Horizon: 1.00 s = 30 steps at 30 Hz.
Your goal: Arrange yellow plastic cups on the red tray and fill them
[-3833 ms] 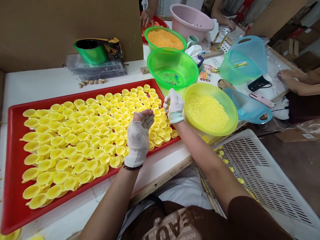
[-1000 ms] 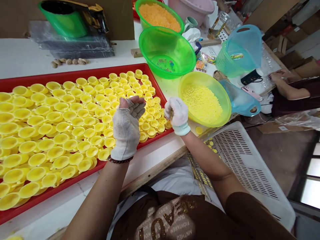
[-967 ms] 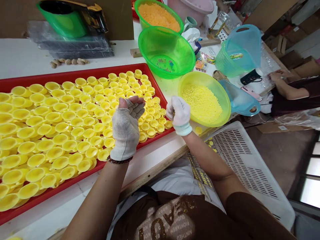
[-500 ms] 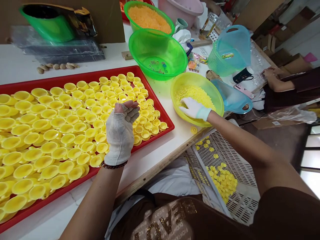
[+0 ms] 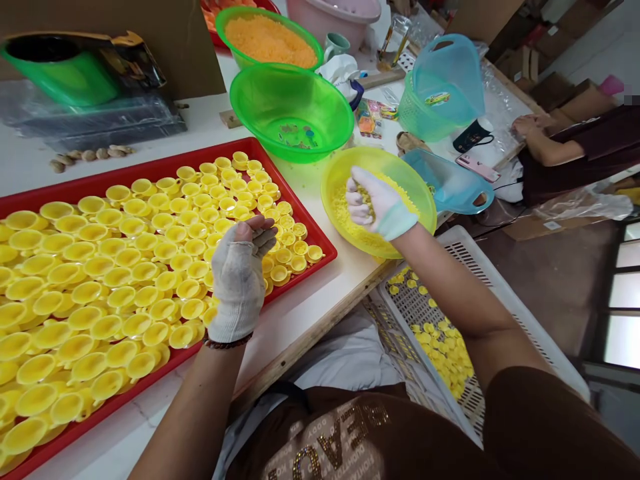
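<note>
My left hand (image 5: 238, 280), in a worn fingerless white glove, hovers palm-up with its fingers cupped over the near right corner of a red tray (image 5: 165, 165). The tray is packed with several rows of yellow plastic cups (image 5: 125, 267). My right hand (image 5: 374, 202), in a white glove, is lifted over a yellow bowl (image 5: 334, 180) of small yellow pieces and is closed round a handful of them.
Behind the yellow bowl stand a green bowl (image 5: 291, 110), a bowl of orange pieces (image 5: 267, 37) and a pink basin (image 5: 345, 15). Teal baskets (image 5: 440, 87) and a phone (image 5: 477, 168) lie to the right, by another person's arm (image 5: 545, 143). A white crate (image 5: 500, 293) sits below the table edge.
My right hand went from beside the tray into the yellow bowl, scooped among the pieces, and now rises closed on a handful. My left hand stayed cupped over the tray.
</note>
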### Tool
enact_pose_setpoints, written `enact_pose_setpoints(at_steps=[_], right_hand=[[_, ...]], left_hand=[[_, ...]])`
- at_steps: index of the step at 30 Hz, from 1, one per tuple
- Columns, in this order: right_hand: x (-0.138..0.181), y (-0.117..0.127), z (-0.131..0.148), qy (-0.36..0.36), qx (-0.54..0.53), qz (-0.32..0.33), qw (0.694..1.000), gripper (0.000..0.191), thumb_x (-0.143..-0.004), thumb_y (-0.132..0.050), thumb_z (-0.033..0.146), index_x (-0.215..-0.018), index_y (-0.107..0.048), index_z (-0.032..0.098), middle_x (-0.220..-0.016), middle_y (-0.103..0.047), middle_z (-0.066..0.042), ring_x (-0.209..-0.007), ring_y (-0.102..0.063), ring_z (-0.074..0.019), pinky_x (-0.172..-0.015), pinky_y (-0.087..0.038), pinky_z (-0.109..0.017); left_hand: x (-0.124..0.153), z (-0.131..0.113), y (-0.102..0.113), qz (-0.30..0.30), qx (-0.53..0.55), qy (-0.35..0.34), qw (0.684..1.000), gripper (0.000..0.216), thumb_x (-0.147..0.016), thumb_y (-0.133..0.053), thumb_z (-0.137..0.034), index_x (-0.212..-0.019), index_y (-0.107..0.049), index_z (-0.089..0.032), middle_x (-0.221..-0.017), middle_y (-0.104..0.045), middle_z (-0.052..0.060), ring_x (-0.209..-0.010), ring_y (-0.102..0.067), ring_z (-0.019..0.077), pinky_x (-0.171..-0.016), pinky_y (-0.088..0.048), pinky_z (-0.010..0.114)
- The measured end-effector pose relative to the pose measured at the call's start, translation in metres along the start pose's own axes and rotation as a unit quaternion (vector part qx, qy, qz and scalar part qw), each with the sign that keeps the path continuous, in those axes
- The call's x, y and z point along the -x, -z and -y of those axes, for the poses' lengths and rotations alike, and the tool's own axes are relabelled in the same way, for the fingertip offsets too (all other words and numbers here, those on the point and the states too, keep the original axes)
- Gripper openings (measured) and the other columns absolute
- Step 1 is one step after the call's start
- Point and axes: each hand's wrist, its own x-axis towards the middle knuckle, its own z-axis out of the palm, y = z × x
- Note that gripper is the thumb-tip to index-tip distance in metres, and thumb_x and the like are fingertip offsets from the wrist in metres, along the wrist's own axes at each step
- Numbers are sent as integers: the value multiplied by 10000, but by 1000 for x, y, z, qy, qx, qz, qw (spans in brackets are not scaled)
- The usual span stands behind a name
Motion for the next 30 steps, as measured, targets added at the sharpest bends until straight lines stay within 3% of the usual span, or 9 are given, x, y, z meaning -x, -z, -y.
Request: enact_pose_setpoints(at_steps=[3, 7, 10, 13, 27, 30], right_hand=[[15, -46, -21, 51, -25, 47, 997, 593, -961, -659, 769, -780, -448, 246, -571, -388, 104, -398, -242, -49, -352, -158, -209], [12, -78, -72, 184, 31, 7, 982, 624, -921, -654, 817, -756, -479, 242, -585, -452, 77, -425, -359, -59, -377, -281, -205], [2, -75, -103, 266, 90, -37, 959, 590, -940, -645, 783, -751, -511, 241, -602, -476, 61, -480, -421, -73, -433, -348, -208], [-4, -66, -116, 303, 139, -53, 942, 559, -982, -607, 751, -761, -535, 242, -614, -488, 49, -521, -451, -88, -479, -378, -220], [-11, -55, -111, 377, 203, -48, 902, 536, -1070, -540, 584, -660, -497, 241, -563, -528, 29, -524, -515, -106, -569, -457, -258], [-17, -54, -110, 388, 213, -51, 895, 570, -1066, -537, 625, -648, -478, 241, -549, -508, 32, -517, -499, -105, -559, -453, -258]], left_hand=[[1, 0, 0, 9, -10, -6, 1000, 447, -940, -662, -658, -1038, -741, -230, -1157, -784, 96, -1035, -759, 233, -973, -588, 386], [0, -2, 1, 11, -11, -22, 1000, 454, -945, -649, -671, -1049, -739, -238, -1167, -785, 91, -1055, -760, 230, -985, -588, 386], [-1, -5, 3, 4, 1, -21, 1000, 455, -939, -658, -672, -1044, -739, -237, -1157, -785, 87, -1039, -762, 225, -974, -591, 383], [-2, -8, 3, 1, 16, -21, 1000, 447, -934, -671, -660, -1041, -745, -233, -1153, -784, 86, -1032, -764, 226, -967, -597, 390], [-3, -13, 7, -4, 50, -16, 999, 524, -888, -714, -709, -1070, -747, -219, -1127, -787, 100, -1065, -762, 249, -975, -605, 402], [-5, -12, 9, 0, 45, -18, 999, 517, -884, -713, -705, -1065, -743, -221, -1114, -787, 91, -1051, -764, 234, -969, -613, 388]])
